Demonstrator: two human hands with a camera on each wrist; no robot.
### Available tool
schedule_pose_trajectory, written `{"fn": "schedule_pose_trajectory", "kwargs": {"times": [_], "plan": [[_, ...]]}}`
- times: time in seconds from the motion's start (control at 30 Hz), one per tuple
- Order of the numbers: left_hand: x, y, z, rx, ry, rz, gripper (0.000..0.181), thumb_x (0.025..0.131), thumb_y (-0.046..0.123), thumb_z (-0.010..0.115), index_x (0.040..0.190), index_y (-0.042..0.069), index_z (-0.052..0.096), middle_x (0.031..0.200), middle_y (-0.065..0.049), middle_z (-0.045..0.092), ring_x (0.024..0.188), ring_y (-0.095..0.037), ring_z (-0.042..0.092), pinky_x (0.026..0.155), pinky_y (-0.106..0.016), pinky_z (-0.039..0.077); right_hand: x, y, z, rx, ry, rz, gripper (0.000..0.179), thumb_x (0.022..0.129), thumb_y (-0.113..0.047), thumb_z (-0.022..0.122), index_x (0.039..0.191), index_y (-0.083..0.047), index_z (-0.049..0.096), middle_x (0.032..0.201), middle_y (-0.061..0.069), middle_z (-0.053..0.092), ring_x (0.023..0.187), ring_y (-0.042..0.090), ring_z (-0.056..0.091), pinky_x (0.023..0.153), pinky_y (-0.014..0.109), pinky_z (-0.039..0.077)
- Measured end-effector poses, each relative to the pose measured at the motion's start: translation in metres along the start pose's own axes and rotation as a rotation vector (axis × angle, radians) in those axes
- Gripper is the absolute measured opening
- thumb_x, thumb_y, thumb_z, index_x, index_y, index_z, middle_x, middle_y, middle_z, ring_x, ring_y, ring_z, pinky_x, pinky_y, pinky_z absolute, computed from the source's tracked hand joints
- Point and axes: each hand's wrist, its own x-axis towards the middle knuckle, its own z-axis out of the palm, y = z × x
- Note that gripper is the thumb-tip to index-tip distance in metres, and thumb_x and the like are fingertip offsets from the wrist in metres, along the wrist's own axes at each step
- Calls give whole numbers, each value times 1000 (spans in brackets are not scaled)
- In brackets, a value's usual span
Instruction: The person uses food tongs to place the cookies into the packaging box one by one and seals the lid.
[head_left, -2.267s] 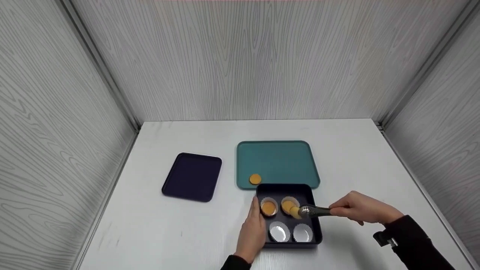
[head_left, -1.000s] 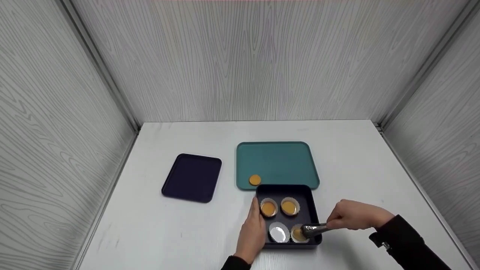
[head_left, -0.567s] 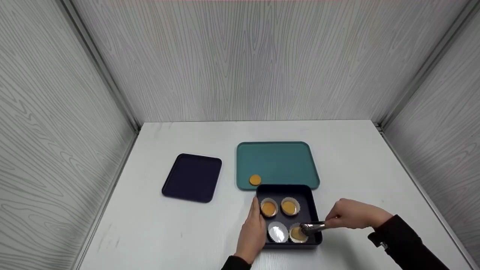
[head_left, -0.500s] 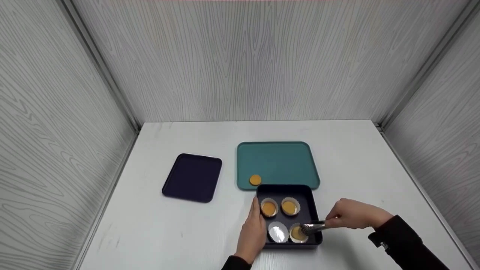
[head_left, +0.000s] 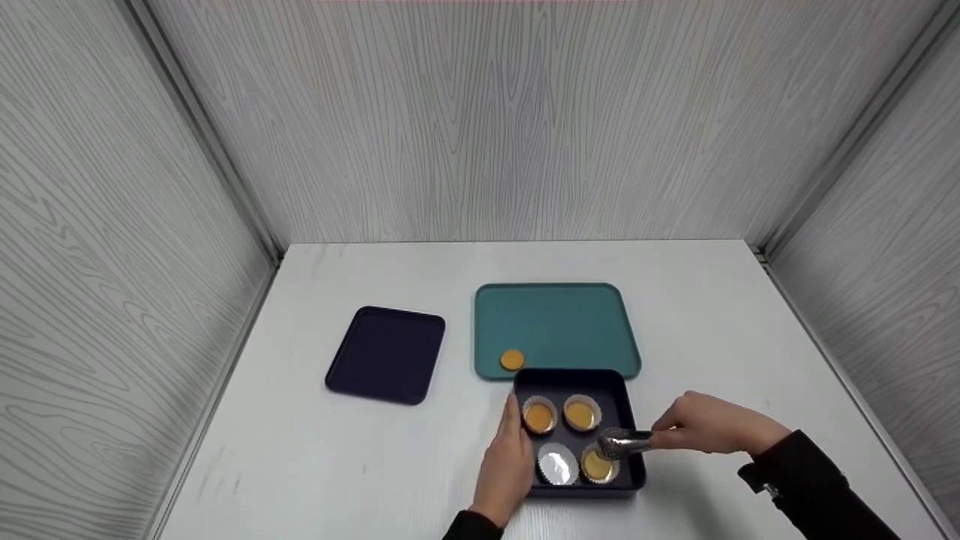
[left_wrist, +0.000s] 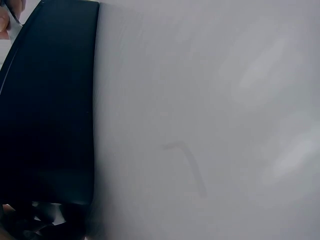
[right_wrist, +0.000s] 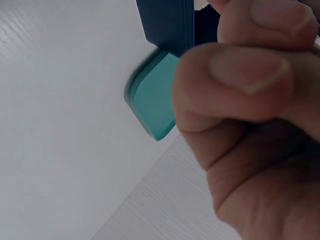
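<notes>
In the head view my right hand [head_left: 709, 424] grips metal tongs [head_left: 622, 443], whose tip hovers over the near right paper cupcake liner [head_left: 613, 477]. In that liner lies a round yellow disc [head_left: 598, 466], partly behind the tongs. A deep dark baking pan [head_left: 634, 435] holds the liners. Yellow-orange discs also sit in the far left liner [head_left: 550, 403] and the far right liner [head_left: 596, 405]; the near left liner [head_left: 559, 465] shows only its shiny bottom. My left hand [head_left: 506, 465] rests with straight fingers against the pan's left wall. The right wrist view shows curled fingers [right_wrist: 240, 90].
Behind the pan lies a teal tray [head_left: 562, 322] with one orange disc [head_left: 512, 359] near its front left. A flat dark tray [head_left: 386, 356] is farther left on the white table [head_left: 300, 465]. Grey wood-grain panels [head_left: 510, 120] stand at the back and sides.
The tongs moved from the far right liner to the near right one and released a yellow disc there. Just now they lifted slightly away from it. My left hand stayed put.
</notes>
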Motion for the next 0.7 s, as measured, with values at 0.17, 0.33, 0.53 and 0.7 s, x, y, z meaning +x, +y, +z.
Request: {"fn": "schedule_pose_trajectory", "kwargs": {"times": [0.17, 0.33, 0.53, 0.7], "plan": [[0, 0, 0, 2, 2, 1, 55, 109, 13, 37, 161, -1, 24, 163, -16, 35, 68, -15, 59, 76, -40, 53, -2, -1, -5, 9, 30, -34, 25, 101, -38, 64, 94, -21, 81, 72, -17, 59, 61, -2, 43, 54, 20, 37], [1, -1, 1, -2, -6, -7, 56, 109, 13, 37, 161, -1, 24, 164, -15, 34, 63, -13, 56, 69, -37, 52, -2, -4, -9, 36, 69, -36, 28, 101, -38, 64, 103, -17, 82, 74, -17, 61, 60, -2, 43, 54, 21, 38], [1, -1, 1, -5, 0, -11, 55, 109, 13, 37, 161, -1, 24, 164, -15, 35, 73, -19, 64, 75, -40, 54, 6, -7, -11, 7, 152, -45, 24, 103, -38, 62, 98, -23, 79, 63, -19, 45, 54, -2, 35, 51, 20, 33], [1, -1, 2, -2, 6, -3, 55, 109, 12, 37, 161, -2, 24, 163, -15, 35, 78, -22, 66, 75, -40, 54, 13, -10, -12, 5, 235, -35, 24, 103, -38, 61, 93, -23, 76, 63, -16, 47, 53, -1, 36, 51, 20, 32]]}}
